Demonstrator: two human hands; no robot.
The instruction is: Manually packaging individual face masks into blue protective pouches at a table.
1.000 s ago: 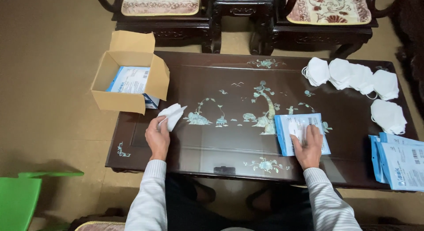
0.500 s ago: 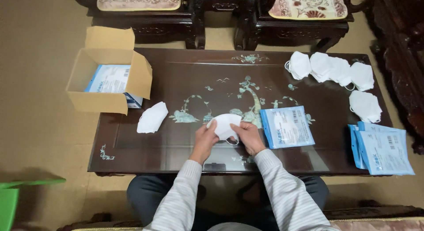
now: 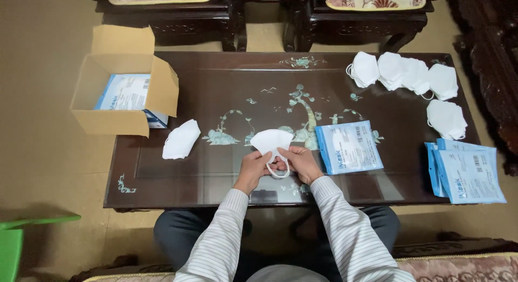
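Both hands meet over the middle of a dark inlaid table (image 3: 226, 77). My left hand (image 3: 253, 167) and my right hand (image 3: 298, 162) grip a folded white face mask (image 3: 271, 141) by its lower edge, its ear loops hanging between the fingers. A second white mask (image 3: 181, 139) lies flat on the table to the left. Just right of my hands lies a blue and white mask pouch (image 3: 348, 147).
An open cardboard box (image 3: 121, 82) with blue and white packets stands at the table's left end. Several white masks (image 3: 404, 74) lie at the far right, one more mask (image 3: 445, 119) below them. A stack of blue pouches (image 3: 467, 174) sits at the right edge. Carved chairs stand behind.
A second ago my left hand laid a mask down at the left while my right hand rested on the pouch. Both hands have since come together at the centre, holding a mask.
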